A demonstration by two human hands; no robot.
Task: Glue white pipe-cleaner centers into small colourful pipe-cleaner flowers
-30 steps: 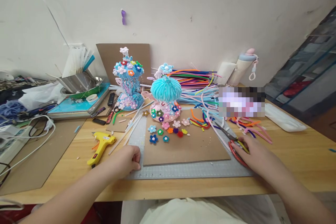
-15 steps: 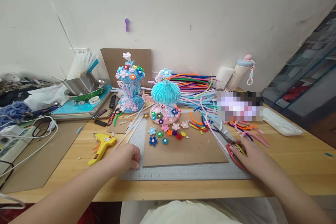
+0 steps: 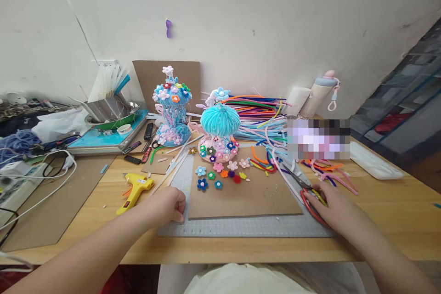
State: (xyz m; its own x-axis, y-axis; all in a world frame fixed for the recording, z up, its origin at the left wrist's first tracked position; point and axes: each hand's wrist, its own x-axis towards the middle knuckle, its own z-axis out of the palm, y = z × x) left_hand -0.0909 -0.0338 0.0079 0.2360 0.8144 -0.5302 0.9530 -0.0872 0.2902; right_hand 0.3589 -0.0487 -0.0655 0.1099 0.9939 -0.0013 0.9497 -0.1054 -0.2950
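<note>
Scissors look like shiny metal up the blades, smooth plastic at the handles. Glue gun is smooth plastic too. Tabletop's smooth wood grain with a slight sheen, cardboard sheet totally matt. Flowers and that ribbed turquoise dome? Super fuzzy. Bowl's glossy metal, crumpled bag filmy plastic.

Bottle (pink-topped), metal bowl, white power strip

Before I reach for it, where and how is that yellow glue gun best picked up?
Probably by its handle, from above on the near side, keeping off the left forearm close by. The yellow glue gun lies on its side, handle slanting toward the table's near edge, nozzle at the far end.
</note>
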